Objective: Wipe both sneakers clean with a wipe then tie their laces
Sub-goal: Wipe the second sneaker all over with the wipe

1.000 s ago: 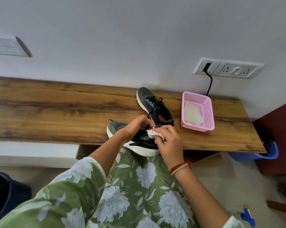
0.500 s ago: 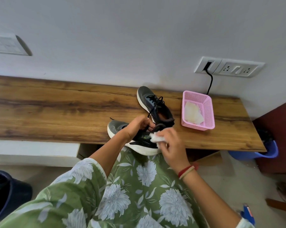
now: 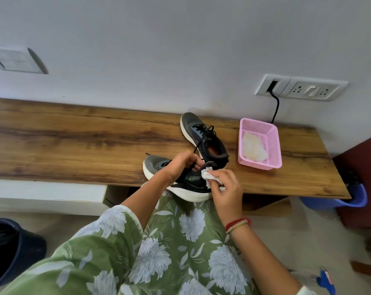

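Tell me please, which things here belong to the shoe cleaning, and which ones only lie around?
Belongs to the job: near sneaker, gripped by the left hand; far sneaker; wipe, pinched by the right hand; pink basket with pale sheets, likely spare wipes.
Just lying about: wall socket, black cable, blue bin, dark bin.

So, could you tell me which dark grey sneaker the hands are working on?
The nearer dark grey sneaker: left hand grips it, right hand holds a white wipe against it; the farther sneaker sits by the pink basket.
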The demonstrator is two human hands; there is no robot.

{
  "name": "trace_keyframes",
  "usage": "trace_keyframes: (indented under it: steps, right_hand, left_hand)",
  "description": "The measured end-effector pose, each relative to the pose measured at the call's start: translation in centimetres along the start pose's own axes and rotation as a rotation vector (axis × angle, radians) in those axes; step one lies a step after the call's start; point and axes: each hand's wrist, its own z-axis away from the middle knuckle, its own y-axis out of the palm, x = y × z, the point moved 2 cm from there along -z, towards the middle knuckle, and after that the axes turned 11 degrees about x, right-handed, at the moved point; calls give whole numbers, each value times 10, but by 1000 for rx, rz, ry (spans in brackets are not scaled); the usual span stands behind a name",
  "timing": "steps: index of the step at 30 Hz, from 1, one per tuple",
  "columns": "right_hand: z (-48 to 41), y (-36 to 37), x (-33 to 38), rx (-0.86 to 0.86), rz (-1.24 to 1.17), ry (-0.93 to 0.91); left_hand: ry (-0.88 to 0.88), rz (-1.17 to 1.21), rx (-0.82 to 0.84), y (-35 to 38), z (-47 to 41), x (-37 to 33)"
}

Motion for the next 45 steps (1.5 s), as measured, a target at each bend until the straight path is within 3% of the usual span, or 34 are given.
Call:
trace_keyframes:
  steps: [8,13,19,23,26,30,32,37,40,45]
  right_hand:
    - [4,-9,8,331,119,144]
    - [-4,-11,16,209,135,112]
    - [-1,-21,15,466,196,182]
    - [-8,-23,18,344,145,156]
    - [6,-10,13,402,136,158]
    - [18,-24,15,643,103,292]
    - [19,-39,17,539,-182,409]
    - [12,-71,7,101,-902,642]
    - [14,-68,-1,-7,-1049,729]
    - [22,-47,2,-1,-1136,813]
  left_hand:
    - [31,-9,-10,2,1,3]
    - [41,-63,-42,3,4,0]
    - [83,-82,-33,9,10,-1]
    - [112,-122,-31,11,10,-6]
    - [111,-167,-34,14,14,-6]
    - [139,-198,-27,17,24,-12]
    - [146,-339,-28,17,26,-18]
    - [214,-1127,-185,39,55,-6]
    - [-11,-1459,-232,55,69,6]
    - [-144,-1505,-312,73,71,11]
